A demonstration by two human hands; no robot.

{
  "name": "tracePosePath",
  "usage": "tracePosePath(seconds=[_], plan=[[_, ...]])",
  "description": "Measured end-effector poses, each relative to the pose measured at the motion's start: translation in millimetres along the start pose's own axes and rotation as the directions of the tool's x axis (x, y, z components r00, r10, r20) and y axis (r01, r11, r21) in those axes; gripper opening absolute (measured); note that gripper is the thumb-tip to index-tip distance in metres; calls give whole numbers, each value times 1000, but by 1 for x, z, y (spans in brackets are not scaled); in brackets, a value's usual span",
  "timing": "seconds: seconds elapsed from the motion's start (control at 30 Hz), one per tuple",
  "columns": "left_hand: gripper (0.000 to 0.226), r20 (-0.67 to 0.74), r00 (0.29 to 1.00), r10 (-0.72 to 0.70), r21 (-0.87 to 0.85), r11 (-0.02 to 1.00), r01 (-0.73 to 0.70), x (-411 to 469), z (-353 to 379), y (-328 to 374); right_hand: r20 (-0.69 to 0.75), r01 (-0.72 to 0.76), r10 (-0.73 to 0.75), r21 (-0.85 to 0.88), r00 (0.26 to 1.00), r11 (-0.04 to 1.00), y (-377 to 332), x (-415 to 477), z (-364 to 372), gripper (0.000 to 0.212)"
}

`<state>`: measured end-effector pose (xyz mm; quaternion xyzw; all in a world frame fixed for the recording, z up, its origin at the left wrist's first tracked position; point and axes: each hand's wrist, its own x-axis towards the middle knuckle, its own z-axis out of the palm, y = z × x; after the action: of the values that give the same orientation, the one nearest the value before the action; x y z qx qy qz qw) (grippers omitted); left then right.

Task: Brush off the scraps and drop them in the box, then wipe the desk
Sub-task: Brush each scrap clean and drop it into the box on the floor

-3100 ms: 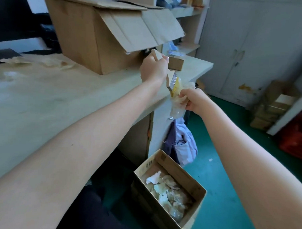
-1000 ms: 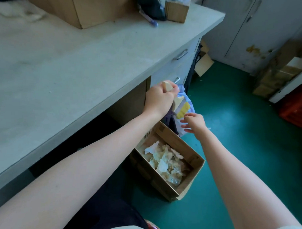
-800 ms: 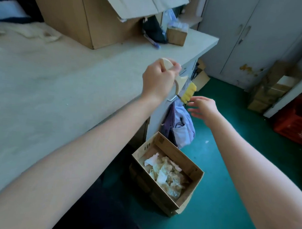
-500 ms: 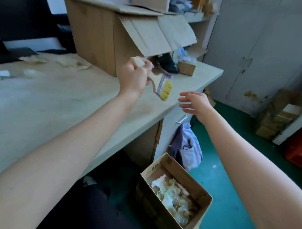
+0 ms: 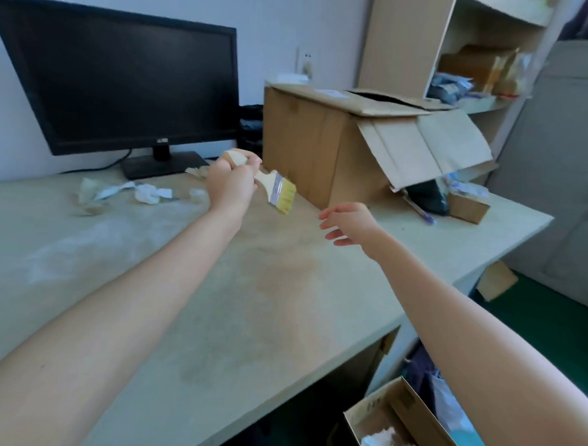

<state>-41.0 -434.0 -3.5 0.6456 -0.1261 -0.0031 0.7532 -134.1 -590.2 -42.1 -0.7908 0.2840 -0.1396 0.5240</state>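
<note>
Colour record: desk and surroundings.
Desk (image 5: pixel 249 304) pale grey-beige, with a brownish stain across the middle and a whitish dusty smear to the left. Brush (image 5: pixel 275 188): pale wood handle, silver metal band, yellow bristles. Scraps (image 5: pixel 147 194) white and cream, one with a pale blue strip. Monitor (image 5: pixel 124 76) black, screen dark. Carton (image 5: pixel 309 140) plain brown cardboard, its flaps a lighter tan inside. Box (image 5: pixel 409 413) brown cardboard with faint dark print, holding white and cream contents. Pen (image 5: pixel 419 212) purple. Floor (image 5: pixel 549 318) deep green. Cabinet (image 5: pixel 561 165) grey. Shelf unit (image 5: pixel 402 36) light tan. Wall (image 5: pixel 276 22) pale bluish white.
</note>
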Motion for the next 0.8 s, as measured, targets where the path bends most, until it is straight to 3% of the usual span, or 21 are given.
tracePosePath(seconds=[0.4, 0.6, 0.8], plan=[[30, -237, 964, 118, 217, 974, -66, 107, -43, -15, 76, 53, -45, -118, 996, 992, -41, 80, 58, 22], [30, -200, 956, 213, 350, 927, -133, 152, -38, -32, 63, -14, 22, -127, 998, 992, -44, 129, 71, 15], [14, -179, 952, 247, 390, 907, -162, 192, -13, -57, 59, -99, 98, 5, 993, 995, -40, 180, 90, 33]])
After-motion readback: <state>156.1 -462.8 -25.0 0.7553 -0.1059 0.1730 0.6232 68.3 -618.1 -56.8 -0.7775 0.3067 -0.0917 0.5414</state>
